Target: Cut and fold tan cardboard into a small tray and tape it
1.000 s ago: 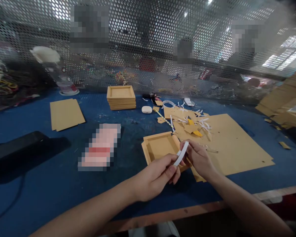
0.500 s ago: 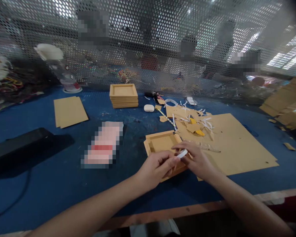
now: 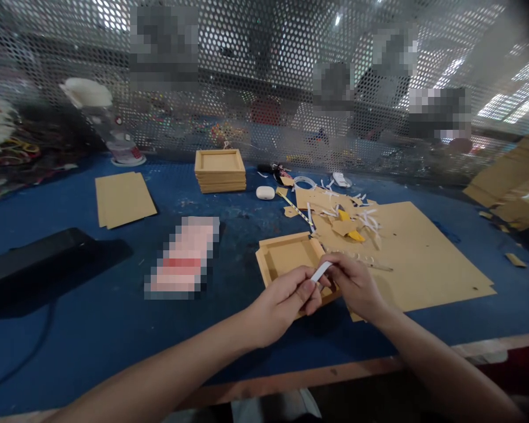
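A short white strip, apparently tape, stretches between my two hands. My left hand is closed, pinching its lower end between thumb and fingers. The upper end is pinched by my right hand, whose fingertips are partly hidden. Both hands are over the near right part of a shallow brown cardboard tray lying on the blue table. They cover its near right corner. Close to the tray on the right are a clear ruler and a large brown cardboard sheet.
Stacked cardboard trays stand at the back, beside a white earbud case. Paper scraps and a tape roll lie to the right. Leftward are brown sheets, a blurred pink item and a black object.
The white strip was curled near my fingertips and now lies straighter between the hands. My right hand's fingers have closed on its upper end.
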Demonstrator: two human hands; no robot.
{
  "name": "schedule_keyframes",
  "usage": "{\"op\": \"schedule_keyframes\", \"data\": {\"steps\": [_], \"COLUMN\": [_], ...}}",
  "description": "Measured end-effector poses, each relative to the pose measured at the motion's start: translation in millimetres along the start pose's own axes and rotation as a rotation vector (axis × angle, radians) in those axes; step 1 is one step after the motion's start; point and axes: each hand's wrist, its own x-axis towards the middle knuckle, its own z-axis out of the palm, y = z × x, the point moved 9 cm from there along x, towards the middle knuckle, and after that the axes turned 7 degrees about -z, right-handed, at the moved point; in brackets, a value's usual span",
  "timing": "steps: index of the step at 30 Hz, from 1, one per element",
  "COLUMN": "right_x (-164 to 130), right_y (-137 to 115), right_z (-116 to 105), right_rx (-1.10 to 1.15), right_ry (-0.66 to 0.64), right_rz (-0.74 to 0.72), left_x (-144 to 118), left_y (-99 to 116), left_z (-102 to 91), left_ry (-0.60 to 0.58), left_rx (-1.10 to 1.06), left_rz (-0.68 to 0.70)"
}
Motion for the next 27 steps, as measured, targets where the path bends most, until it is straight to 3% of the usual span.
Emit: {"op": "schedule_keyframes", "data": {"steps": [6,12,16,27], "right_x": [0.3,2.7,7.4,8.5], "right_y": [11.3,25.2,21.0,18.4], "right_z": [2.2,6.6,4.1,0.8], "right_rx": [0.084,0.304,0.360,0.205], "right_ry": [0.031,0.027,0.046,0.030], "right_rz": [0.122,0.285,0.263,0.147], "left_x": [0.9,1.3,0.6,-3.9], "left_y": [-1.7,-2.9,-1.5,0.3], "left_z": [9.7,0.9,-1.2,2.1], "left_ry": [-0.140,-0.088,-0.071,-0.087], "left_rx": [-0.206,-0.310,-0.271,-0.150], "left_rz": [0.024,0.005,0.000,0.048]}}
